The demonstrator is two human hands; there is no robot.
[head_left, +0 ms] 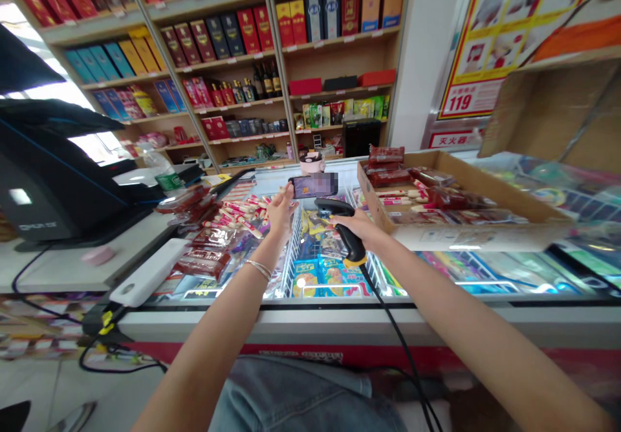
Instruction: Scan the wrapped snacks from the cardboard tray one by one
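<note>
My left hand (pixel 281 211) grips a smartphone (pixel 305 187) by its left end, holding it sideways with the lit screen toward me. Part of the screen is blurred out. Wrapped round the handle of a black and yellow barcode scanner (pixel 352 243) is my right hand (pixel 361 226). The scanner's head sits just below the phone, and its cable runs down toward me. Both hands are above a glass-topped chest freezer (pixel 310 315). Under the glass lie blue snack packets (pixel 330 278) in white wire baskets. A pale round container (pixel 312 163) stands behind the phone.
Left of my hands lie red-and-white wrapped sausages (pixel 242 214), brown packets (pixel 206 254) and a white power strip (pixel 148 273). An open cardboard box (pixel 466 235) of packets stands right. A black checkout terminal (pixel 48 186) and a plastic bottle (pixel 165 173) are far left; stocked shelves (pixel 218 63) rise behind.
</note>
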